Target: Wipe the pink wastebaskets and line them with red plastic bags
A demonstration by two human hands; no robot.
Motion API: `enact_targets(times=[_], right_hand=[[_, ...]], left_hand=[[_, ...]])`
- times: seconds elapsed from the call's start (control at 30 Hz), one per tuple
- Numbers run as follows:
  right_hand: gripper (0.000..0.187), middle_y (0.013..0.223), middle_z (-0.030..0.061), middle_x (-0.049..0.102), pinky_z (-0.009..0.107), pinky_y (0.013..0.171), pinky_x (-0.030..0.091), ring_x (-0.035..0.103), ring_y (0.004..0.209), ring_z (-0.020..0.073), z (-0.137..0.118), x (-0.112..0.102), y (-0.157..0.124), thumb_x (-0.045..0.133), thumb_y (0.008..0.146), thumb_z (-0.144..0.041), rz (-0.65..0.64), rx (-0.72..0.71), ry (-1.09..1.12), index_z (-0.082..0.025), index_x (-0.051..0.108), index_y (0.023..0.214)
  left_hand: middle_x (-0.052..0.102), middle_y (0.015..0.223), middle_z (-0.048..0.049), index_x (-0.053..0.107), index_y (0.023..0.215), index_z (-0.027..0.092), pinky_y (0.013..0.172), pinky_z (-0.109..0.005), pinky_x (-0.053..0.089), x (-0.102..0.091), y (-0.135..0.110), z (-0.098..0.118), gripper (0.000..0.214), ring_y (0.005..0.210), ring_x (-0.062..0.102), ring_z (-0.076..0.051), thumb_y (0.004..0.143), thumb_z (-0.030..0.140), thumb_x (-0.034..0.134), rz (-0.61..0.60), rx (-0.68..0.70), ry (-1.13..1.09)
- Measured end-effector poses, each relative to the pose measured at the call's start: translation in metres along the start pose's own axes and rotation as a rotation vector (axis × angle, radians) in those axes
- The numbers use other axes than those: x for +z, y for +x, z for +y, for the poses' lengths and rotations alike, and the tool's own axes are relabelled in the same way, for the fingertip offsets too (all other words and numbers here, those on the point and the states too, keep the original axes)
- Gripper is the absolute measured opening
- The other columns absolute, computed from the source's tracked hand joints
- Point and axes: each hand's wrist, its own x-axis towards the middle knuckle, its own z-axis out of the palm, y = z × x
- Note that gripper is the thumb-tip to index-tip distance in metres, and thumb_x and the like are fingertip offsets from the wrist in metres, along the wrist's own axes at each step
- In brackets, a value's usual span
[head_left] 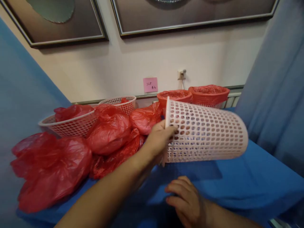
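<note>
My left hand (pixel 159 136) is closed on the rim of a pale perforated plastic wastebasket (pixel 206 133). The wastebasket lies on its side in the air above the blue-covered table (pixel 256 171), its mouth toward the left and its base toward the right. The thumb is on the outer wall while the other fingers are mostly hidden at the mouth. Below the wastebasket, my right hand (pixel 186 199) holds nothing, its fingers loosely bent and a little apart. Left of my left hand lies a heap of filled red plastic bags (pixel 109 129), with a large red bag (pixel 59 171) nearest the camera.
Behind the heap are a white basket (pixel 80 125) and another white basket (pixel 130 104), both with red plastic inside. Two wastebaskets lined in red, one (pixel 174 95) beside the other (pixel 209 95), stand near the wall. Blue curtains (pixel 268 95) hang at both sides. A pink note (pixel 150 85) is on the wall.
</note>
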Motion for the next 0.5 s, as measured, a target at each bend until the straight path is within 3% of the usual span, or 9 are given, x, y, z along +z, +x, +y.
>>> enact_targets(times=[0.07,0.2,0.33,0.4,0.43,0.5], right_hand=[[0.034,0.118,0.0095,0.068,0.039,0.091,0.057,0.065,0.107,0.0202,0.012,0.013,-0.002,0.047,0.084,-0.006,-0.143,0.122,0.024,-0.019,0.063,0.111],[0.032,0.138,0.0160,0.062,0.052,0.109,0.046,0.056,0.130,0.0297,0.060,0.053,0.020,0.054,0.094,-0.021,-0.229,0.532,-0.090,-0.018,0.062,0.125],[0.073,0.159,0.0241,0.040,0.061,0.116,0.035,0.039,0.146,0.0423,0.105,0.097,0.054,0.073,0.085,-0.050,-0.359,0.822,-0.177,-0.016,0.052,0.145],[0.084,0.159,0.0262,0.041,0.062,0.110,0.041,0.046,0.141,0.0451,0.115,0.116,0.059,0.080,0.075,-0.055,-0.353,0.781,-0.188,-0.016,0.054,0.144],[0.077,0.155,0.0254,0.046,0.059,0.105,0.046,0.054,0.133,0.0429,0.116,0.123,0.058,0.080,0.074,-0.053,-0.302,0.718,-0.200,-0.016,0.059,0.138],[0.047,0.138,0.0176,0.064,0.046,0.095,0.054,0.070,0.109,0.0310,0.112,0.127,0.051,0.075,0.079,-0.040,-0.131,0.583,-0.245,-0.017,0.070,0.120]], left_hand=[[0.080,0.093,-0.0105,0.072,0.103,0.012,0.087,-0.046,0.060,-0.005,0.000,0.018,0.026,0.089,0.078,-0.028,0.085,0.030,0.073,-0.002,0.120,-0.038],[0.081,0.105,-0.0079,0.075,0.109,0.016,0.104,-0.050,0.056,-0.008,-0.002,0.031,0.031,0.108,0.076,-0.030,0.085,0.036,0.080,0.056,0.365,-0.035],[0.082,0.108,-0.0078,0.078,0.104,0.017,0.105,-0.047,0.057,-0.014,0.000,0.009,0.035,0.108,0.076,-0.029,0.081,0.043,0.084,0.160,0.464,0.007],[0.082,0.108,-0.0085,0.079,0.105,0.017,0.104,-0.046,0.058,-0.022,0.002,-0.007,0.039,0.107,0.077,-0.028,0.080,0.047,0.085,0.198,0.447,0.034],[0.082,0.108,-0.0090,0.079,0.105,0.017,0.103,-0.045,0.058,-0.026,0.002,-0.015,0.040,0.105,0.077,-0.028,0.080,0.048,0.085,0.207,0.427,0.047],[0.082,0.106,-0.0106,0.080,0.104,0.015,0.101,-0.045,0.059,-0.037,0.004,-0.032,0.043,0.103,0.078,-0.029,0.078,0.050,0.085,0.200,0.374,0.067]])
